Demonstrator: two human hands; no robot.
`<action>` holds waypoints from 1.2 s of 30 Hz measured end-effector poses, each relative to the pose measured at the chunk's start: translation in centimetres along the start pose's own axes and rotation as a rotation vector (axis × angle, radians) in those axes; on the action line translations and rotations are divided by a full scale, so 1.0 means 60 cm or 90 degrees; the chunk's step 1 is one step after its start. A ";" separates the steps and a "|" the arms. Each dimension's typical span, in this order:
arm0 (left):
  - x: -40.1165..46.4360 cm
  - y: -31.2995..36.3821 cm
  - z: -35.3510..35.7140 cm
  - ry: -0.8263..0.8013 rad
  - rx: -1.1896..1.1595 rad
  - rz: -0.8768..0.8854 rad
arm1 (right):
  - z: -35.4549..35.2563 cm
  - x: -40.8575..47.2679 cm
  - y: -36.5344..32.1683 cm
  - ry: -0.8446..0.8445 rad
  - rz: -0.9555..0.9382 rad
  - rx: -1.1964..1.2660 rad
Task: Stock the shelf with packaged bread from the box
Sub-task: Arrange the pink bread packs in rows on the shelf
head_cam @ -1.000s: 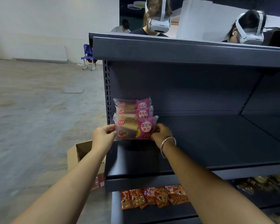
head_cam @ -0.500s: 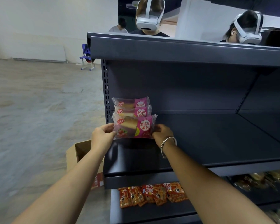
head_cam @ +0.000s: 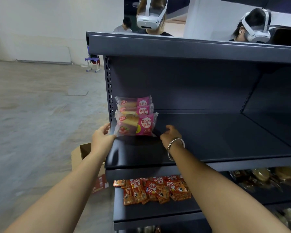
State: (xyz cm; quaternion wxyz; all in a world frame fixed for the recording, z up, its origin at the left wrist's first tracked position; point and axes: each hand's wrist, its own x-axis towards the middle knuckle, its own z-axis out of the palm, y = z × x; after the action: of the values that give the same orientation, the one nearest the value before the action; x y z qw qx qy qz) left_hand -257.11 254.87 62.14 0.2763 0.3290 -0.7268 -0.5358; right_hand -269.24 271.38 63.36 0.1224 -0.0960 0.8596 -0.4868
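Three bread packs (head_cam: pixel 135 121) stand in a row at the shelf's (head_cam: pixel 225 132) left end; snack packets (head_cam: pixel 154 189) lie on the tier below, a box (head_cam: pixel 81 153) on the floor to its left.

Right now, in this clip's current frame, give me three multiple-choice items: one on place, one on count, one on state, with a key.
1. Where do the bread packs stand on the shelf?
A. at its left end
B. in its middle
C. at its right end

2. How many bread packs can be seen in the row?
A. one
B. three
C. six

3. What is the right hand doing?
A. gripping the front pack
B. holding the box
C. holding nothing, clear of the packs

Key: 1 A, the packs stand next to the left upright; 2 B, three pink labels show one behind another; 3 C, a gap of dark shelf shows between its loosely curled fingers and the front pack, while the left hand is at that pack's left edge.
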 end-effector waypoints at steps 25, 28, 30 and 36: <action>-0.420 -0.165 0.077 0.121 0.215 -0.140 | -0.172 -0.227 0.335 -0.079 -0.018 -0.085; -0.462 -0.230 0.088 0.020 0.266 -0.286 | -0.154 -0.241 0.404 -0.220 0.093 -0.100; -0.487 -0.278 0.095 -0.056 0.261 -0.383 | -0.139 -0.255 0.453 -0.346 0.183 -0.158; -0.568 -0.416 0.137 -0.266 0.300 -0.570 | -0.067 -0.288 0.640 -0.463 0.309 -0.279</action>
State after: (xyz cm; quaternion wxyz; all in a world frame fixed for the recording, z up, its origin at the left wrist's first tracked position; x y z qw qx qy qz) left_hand -237.28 280.94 34.27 -0.2104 0.5455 -0.6559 -0.4775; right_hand -255.79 299.04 34.33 0.5018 -0.0801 0.8409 -0.1863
